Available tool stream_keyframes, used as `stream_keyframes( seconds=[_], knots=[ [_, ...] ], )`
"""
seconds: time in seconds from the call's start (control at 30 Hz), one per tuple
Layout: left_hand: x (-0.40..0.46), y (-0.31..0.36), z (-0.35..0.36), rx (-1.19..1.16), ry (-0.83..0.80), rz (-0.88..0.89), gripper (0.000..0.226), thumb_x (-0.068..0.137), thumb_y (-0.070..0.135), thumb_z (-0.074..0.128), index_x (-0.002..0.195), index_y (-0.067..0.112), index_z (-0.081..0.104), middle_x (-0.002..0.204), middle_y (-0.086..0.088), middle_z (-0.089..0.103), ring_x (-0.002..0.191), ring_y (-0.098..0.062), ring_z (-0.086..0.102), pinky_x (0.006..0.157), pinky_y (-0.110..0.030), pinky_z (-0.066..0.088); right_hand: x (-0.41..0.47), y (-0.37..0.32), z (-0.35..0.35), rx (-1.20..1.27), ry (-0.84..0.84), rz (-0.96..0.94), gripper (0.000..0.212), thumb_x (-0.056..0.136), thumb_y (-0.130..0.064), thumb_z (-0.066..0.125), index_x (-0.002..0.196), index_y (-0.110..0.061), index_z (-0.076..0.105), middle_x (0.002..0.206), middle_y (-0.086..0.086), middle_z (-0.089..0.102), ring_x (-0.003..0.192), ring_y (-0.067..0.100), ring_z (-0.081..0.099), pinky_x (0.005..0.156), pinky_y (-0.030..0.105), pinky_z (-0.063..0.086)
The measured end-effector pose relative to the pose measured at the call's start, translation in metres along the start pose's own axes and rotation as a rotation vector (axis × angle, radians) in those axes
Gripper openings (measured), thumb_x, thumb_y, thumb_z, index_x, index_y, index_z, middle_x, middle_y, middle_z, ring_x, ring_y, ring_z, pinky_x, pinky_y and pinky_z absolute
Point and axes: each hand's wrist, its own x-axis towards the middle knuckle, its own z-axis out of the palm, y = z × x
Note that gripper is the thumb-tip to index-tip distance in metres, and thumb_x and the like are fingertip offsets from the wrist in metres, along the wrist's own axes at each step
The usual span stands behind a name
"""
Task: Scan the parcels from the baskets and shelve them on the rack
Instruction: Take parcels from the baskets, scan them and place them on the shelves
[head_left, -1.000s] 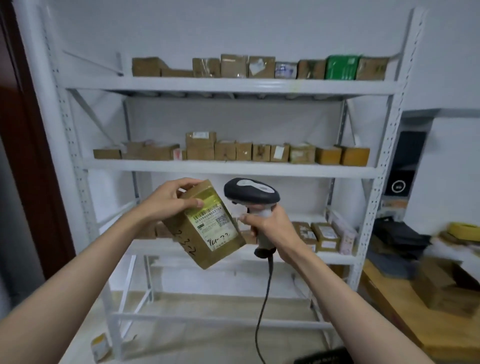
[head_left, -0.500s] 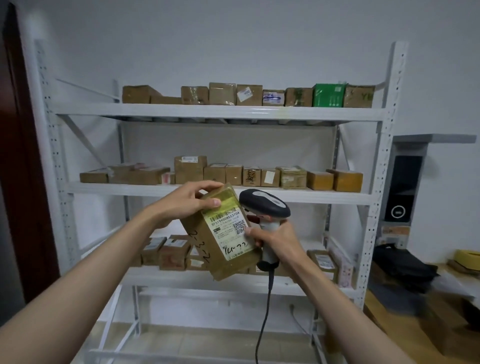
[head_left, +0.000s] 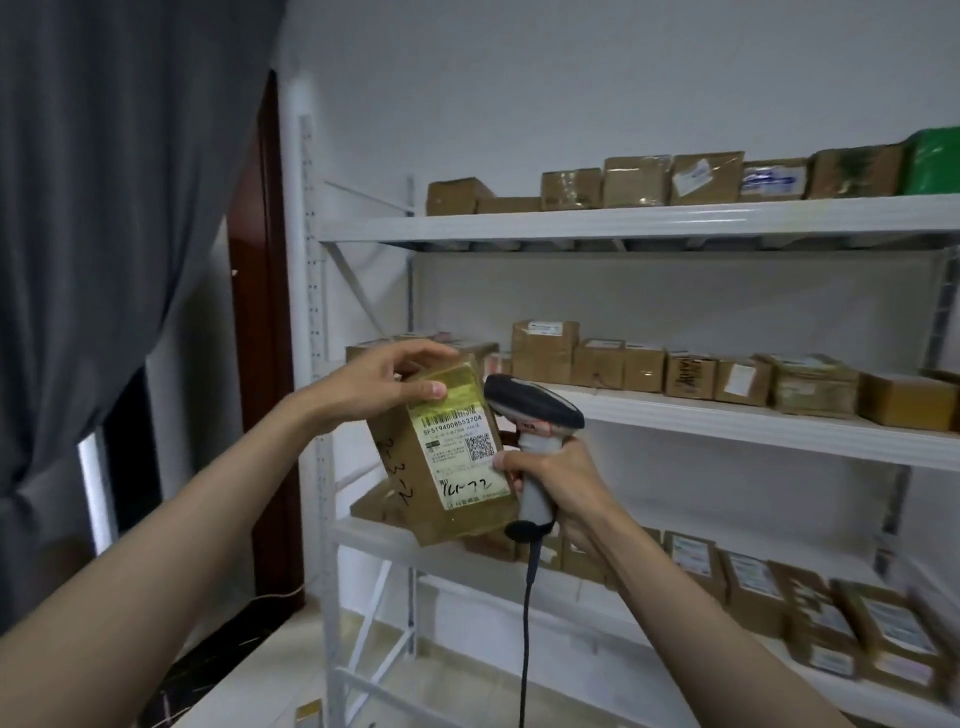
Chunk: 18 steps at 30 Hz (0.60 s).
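Our left hand grips the top of the taped parcel, fingers curled over it, holding it tilted before the white rack. Our right hand wraps the scanner handle, thumb touching the parcel's label.

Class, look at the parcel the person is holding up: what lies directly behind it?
Behind the held parcel show the white rack, brown boxes on the middle shelf and one box's corner on the lower shelf. What stands straight behind it is covered.
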Motion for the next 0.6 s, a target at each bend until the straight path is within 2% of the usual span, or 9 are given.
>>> stream_keyframes(
  seconds=[0.1, 0.17, 0.23, 0.37, 0.5, 0.6],
  knots=[
    [0.011, -0.037, -0.010, 0.025, 0.227, 0.046, 0.049, 0.090, 0.027, 0.073, 0.135, 0.033, 0.056, 0.131, 0.012, 0.060, 0.123, -0.008, 0.054, 0.104, -0.042, 0.046, 0.035, 0.007, 0.034, 0.063, 0.030, 0.009, 0.029, 0.073, 0.004, 0.083, 0.099, 0.002, 0.070, 0.093, 0.018, 0.078, 0.086, 0.036, 0.076, 0.076, 0.045, 0.064],
    [0.022, -0.063, -0.013, 0.083, 0.397, 0.085, 0.057, 0.088, 0.027, 0.076, 0.139, 0.031, 0.051, 0.139, 0.009, 0.052, 0.124, -0.007, 0.048, 0.098, -0.030, 0.046, 0.059, 0.011, 0.054, 0.119, 0.048, 0.023, 0.026, 0.073, 0.006, 0.082, 0.095, 0.002, 0.071, 0.091, 0.017, 0.078, 0.074, 0.027, 0.076, 0.063, 0.034, 0.062],
    [0.035, -0.090, -0.017, 0.171, 0.493, 0.136, 0.066, 0.085, 0.026, 0.079, 0.142, 0.030, 0.046, 0.145, 0.006, 0.043, 0.125, -0.005, 0.041, 0.098, -0.025, 0.040, 0.084, 0.011, 0.072, 0.149, 0.070, 0.027, 0.023, 0.073, 0.008, 0.080, 0.094, 0.001, 0.071, 0.089, 0.015, 0.078, 0.072, 0.024, 0.074, 0.062, 0.030, 0.060],
    [0.062, -0.143, -0.025, 0.326, 0.555, 0.226, 0.080, 0.080, 0.023, 0.083, 0.146, 0.028, 0.039, 0.155, 0.002, 0.028, 0.143, -0.013, 0.028, 0.117, -0.041, 0.028, 0.137, 0.007, 0.097, 0.234, 0.127, 0.057, 0.019, 0.074, 0.011, 0.078, 0.086, -0.001, 0.069, 0.071, 0.009, 0.074, 0.051, 0.012, 0.060, 0.049, 0.023, 0.053],
    [0.084, -0.190, -0.028, 0.160, 0.658, 0.182, 0.089, 0.078, 0.026, 0.086, 0.149, 0.029, 0.032, 0.158, -0.002, 0.020, 0.142, -0.007, 0.023, 0.115, -0.036, 0.028, 0.184, 0.008, 0.105, 0.352, 0.162, 0.112, 0.024, 0.074, 0.011, 0.079, 0.089, -0.002, 0.065, 0.073, 0.010, 0.069, 0.051, 0.011, 0.057, 0.050, 0.023, 0.053],
    [0.096, -0.215, -0.023, -0.160, 0.572, -0.088, 0.089, 0.080, 0.037, 0.083, 0.149, 0.034, 0.027, 0.150, 0.001, 0.035, 0.130, -0.015, 0.044, 0.104, -0.035, 0.039, 0.211, 0.012, 0.103, 0.404, 0.177, 0.133, 0.024, 0.075, 0.010, 0.077, 0.090, -0.002, 0.064, 0.081, 0.014, 0.069, 0.054, 0.012, 0.056, 0.050, 0.022, 0.052]
  ],
)
